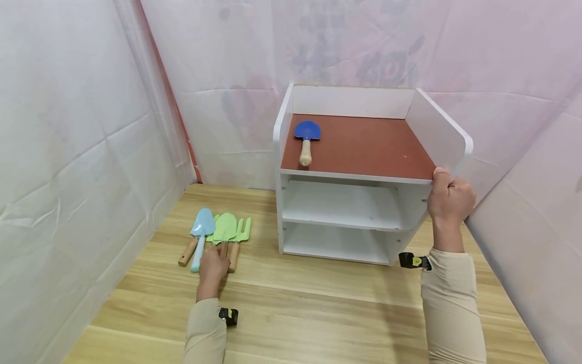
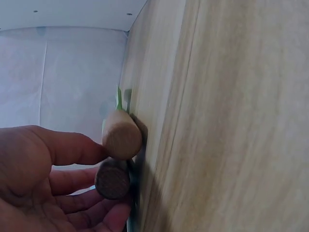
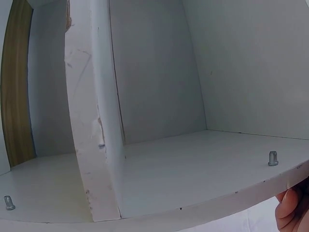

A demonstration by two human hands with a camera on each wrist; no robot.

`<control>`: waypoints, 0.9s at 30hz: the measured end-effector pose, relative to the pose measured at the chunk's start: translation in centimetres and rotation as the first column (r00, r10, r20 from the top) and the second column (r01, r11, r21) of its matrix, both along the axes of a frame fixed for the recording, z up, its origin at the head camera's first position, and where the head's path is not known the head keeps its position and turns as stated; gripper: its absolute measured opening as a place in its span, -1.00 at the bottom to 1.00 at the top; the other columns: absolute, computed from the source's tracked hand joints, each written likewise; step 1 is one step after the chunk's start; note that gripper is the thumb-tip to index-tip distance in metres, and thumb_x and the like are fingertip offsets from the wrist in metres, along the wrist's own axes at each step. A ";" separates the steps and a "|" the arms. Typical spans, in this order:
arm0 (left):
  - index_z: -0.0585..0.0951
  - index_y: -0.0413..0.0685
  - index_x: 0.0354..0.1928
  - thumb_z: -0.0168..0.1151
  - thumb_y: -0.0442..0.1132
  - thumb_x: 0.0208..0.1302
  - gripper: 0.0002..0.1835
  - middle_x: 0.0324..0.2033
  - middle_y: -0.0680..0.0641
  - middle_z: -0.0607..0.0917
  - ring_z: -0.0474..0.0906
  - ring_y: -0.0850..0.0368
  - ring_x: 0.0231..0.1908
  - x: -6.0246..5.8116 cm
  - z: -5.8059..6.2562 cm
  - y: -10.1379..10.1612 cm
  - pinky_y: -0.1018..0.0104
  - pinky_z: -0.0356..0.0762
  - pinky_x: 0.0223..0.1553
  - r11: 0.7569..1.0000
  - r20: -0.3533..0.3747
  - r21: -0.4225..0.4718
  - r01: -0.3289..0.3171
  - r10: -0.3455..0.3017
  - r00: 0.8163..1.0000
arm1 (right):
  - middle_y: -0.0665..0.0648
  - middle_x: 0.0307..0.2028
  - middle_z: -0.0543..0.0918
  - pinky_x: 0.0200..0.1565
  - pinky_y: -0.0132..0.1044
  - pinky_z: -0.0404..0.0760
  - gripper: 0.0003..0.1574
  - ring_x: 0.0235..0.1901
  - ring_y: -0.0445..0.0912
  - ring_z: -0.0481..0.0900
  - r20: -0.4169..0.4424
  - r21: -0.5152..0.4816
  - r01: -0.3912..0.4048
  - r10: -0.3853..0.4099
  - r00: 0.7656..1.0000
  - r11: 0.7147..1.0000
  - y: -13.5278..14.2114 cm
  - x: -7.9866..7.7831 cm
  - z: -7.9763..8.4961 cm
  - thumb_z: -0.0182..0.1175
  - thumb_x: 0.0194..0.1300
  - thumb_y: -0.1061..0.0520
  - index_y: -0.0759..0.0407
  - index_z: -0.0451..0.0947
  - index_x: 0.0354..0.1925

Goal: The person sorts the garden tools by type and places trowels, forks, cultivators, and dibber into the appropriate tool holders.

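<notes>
My left hand (image 1: 212, 265) pinches the dark wooden handle (image 2: 113, 180) of a light green hand trowel (image 1: 225, 226), which lies among garden tools on the table. Right beside that handle, close to my thumb, is the paler handle (image 2: 123, 137) of a green hand fork (image 1: 244, 230). A light blue trowel (image 1: 204, 222) lies to the left, over another tool with a wooden handle (image 1: 188, 253). My right hand (image 1: 450, 197) grips the front edge of the right side panel of a small white shelf unit (image 1: 336, 176); in the right wrist view only some fingers show.
A dark blue trowel (image 1: 307, 130) with a pale wooden handle rests on the unit's brown top, towards the left. Below are two white shelf levels (image 1: 341, 205). Metal pegs (image 3: 273, 158) stick out of the side panel. Pale cloth walls (image 1: 218, 121) surround the wooden table (image 1: 291, 313).
</notes>
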State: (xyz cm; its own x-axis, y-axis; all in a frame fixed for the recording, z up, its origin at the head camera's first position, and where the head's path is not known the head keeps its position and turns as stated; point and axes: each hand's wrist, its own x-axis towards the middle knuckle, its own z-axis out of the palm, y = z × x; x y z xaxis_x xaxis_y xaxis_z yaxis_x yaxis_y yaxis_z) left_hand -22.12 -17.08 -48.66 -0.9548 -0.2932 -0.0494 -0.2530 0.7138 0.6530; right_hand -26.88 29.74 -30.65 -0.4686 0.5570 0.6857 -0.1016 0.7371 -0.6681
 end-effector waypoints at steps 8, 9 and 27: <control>0.41 -0.36 0.17 0.29 -0.37 0.07 -0.42 0.04 -0.39 0.49 0.38 -0.35 0.01 0.0 0.2 -0.1 -0.12 0.36 -0.02 0.999 0.007 0.048 0.003 -0.003 1.000 | 0.04 -0.87 0.06 -0.72 -0.25 -0.13 -0.38 -0.75 -0.07 -0.05 0.005 0.014 -0.014 0.014 1.000 1.000 0.1 0.1 0.1 -0.09 0.18 -0.04 0.12 0.06 -0.92; 0.41 -0.36 0.17 0.27 -0.37 0.08 -0.44 0.02 -0.38 0.49 0.39 -0.34 0.00 0.1 0.2 -0.2 -0.12 0.36 -0.02 0.998 0.000 0.062 -0.007 0.007 1.000 | 0.04 -0.88 0.06 -0.72 -0.25 -0.12 -0.37 -0.75 -0.07 -0.05 0.003 0.014 -0.014 0.014 1.000 1.000 0.1 0.1 0.1 -0.08 0.18 -0.04 0.11 0.07 -0.92; 0.51 -0.42 0.07 0.19 -0.39 0.11 -0.56 -0.05 -0.43 0.52 0.42 -0.29 -0.05 0.7 -0.3 -0.2 -0.07 0.39 -0.07 0.896 -0.152 0.375 -0.236 0.311 0.938 | -0.09 -0.91 0.03 -0.72 -0.23 -0.10 -0.38 -0.76 -0.05 -0.01 -0.009 0.011 -0.003 0.003 1.000 1.000 0.1 -0.1 -0.1 -0.06 0.17 -0.05 0.09 0.08 -0.92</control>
State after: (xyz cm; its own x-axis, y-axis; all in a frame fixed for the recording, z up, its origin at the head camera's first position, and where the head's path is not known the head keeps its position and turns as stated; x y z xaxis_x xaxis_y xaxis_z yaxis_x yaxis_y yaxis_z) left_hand -21.42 -17.24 -48.92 -0.8389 -0.5441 -0.0095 -0.2405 0.3550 0.9034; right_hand -26.98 29.84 -30.79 -0.4636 0.5479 0.6964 -0.1097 0.7444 -0.6587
